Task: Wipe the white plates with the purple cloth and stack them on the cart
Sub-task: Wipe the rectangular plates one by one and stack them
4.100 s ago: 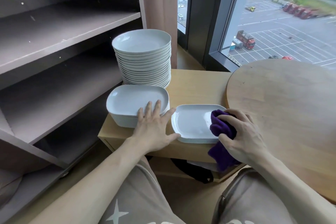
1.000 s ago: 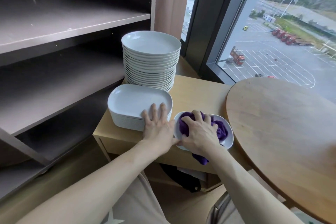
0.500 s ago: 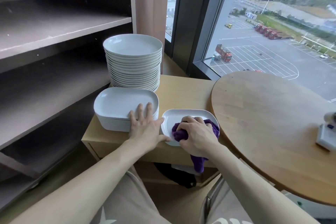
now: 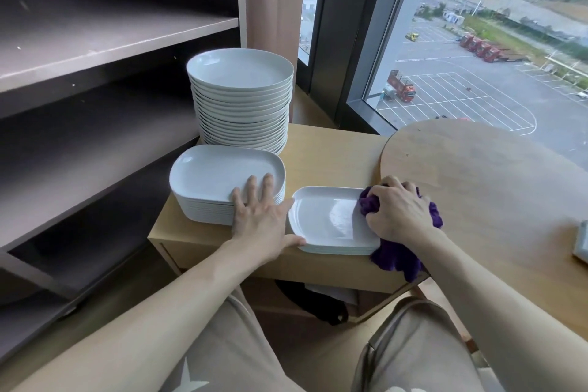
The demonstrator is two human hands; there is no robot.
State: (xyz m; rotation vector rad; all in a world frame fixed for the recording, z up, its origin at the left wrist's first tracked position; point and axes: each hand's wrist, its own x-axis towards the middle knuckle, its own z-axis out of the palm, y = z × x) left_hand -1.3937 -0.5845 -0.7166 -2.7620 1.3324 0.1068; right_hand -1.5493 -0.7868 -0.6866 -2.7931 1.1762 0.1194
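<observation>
A low pile of white rectangular plates point(image 4: 327, 223) lies at the front of the wooden cart point(image 4: 331, 156). My right hand point(image 4: 397, 210) presses the bunched purple cloth point(image 4: 394, 254) against the top plate's right edge, and the cloth hangs over the cart's front. My left hand point(image 4: 261, 216) lies flat with fingers spread, its thumb against that plate's left rim and its fingers on a taller stack of rectangular plates point(image 4: 222, 181). Behind stands a high stack of round white plates point(image 4: 240, 99).
Dark shelves point(image 4: 95, 41) run along the left. A round wooden table point(image 4: 496, 197) overlaps the cart's right side, with a small pale object point(image 4: 581, 245) at its right edge. A window point(image 4: 477, 41) is behind. A dark bag point(image 4: 311, 299) sits under the cart.
My right hand has slid the cloth from the plate's middle to its right edge, baring the plate's surface. My left hand stays braced between the two stacks.
</observation>
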